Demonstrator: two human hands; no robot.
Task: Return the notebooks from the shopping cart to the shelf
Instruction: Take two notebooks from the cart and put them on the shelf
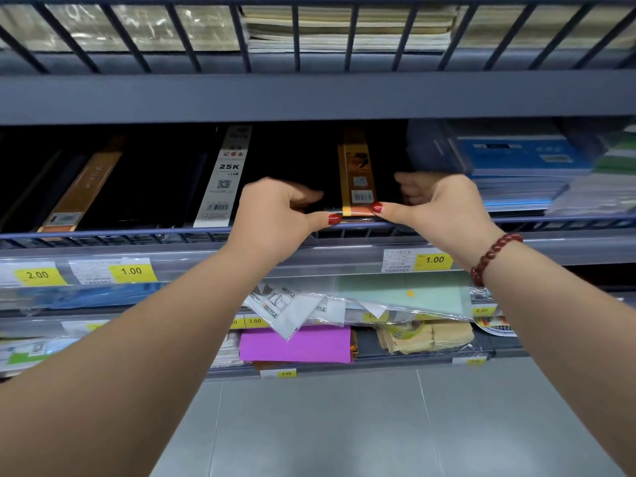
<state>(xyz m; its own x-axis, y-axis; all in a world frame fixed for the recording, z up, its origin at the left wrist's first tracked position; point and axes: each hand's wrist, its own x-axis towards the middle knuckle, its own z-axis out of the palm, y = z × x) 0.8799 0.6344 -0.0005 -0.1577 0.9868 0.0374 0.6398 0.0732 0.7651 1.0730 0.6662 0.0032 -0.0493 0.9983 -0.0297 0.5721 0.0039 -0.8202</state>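
Placement step: the left hand and right hand pinch the near edge of a black notebook with a gold band, lying on the shelf; next, probably, a push farther in.

Head view, close, facing the shelf

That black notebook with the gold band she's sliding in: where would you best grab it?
By its near edge, from the front. The black notebook lies flat, reaching back into the shelf, so only that edge is exposed. Left hand and right hand pinch its front corners.
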